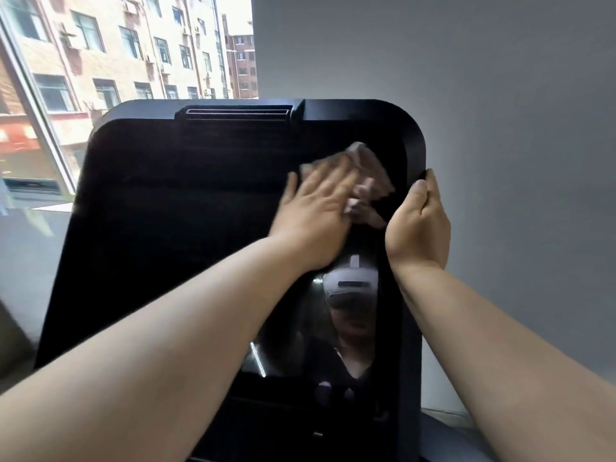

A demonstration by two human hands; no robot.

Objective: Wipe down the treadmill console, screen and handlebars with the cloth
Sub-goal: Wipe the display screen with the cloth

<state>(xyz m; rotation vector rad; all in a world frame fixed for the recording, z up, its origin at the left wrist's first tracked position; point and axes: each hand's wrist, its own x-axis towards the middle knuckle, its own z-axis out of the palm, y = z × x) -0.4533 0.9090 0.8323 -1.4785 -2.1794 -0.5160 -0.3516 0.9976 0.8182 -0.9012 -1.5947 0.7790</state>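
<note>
The treadmill's large black screen (173, 211) fills the middle of the head view, tilted back, with a dark glossy face. My left hand (316, 208) lies flat on the upper right part of the screen and presses a small pinkish-grey cloth (366, 165) against the glass; hand and cloth are blurred by motion. My right hand (418, 221) grips the right edge of the screen frame (415, 145), thumb on the front. The lower screen reflects a person wearing a headset.
A slotted vent (238, 112) runs along the top edge of the console. A window (116, 51) at the left shows brick buildings outside. A plain grey wall (500, 95) stands behind and to the right.
</note>
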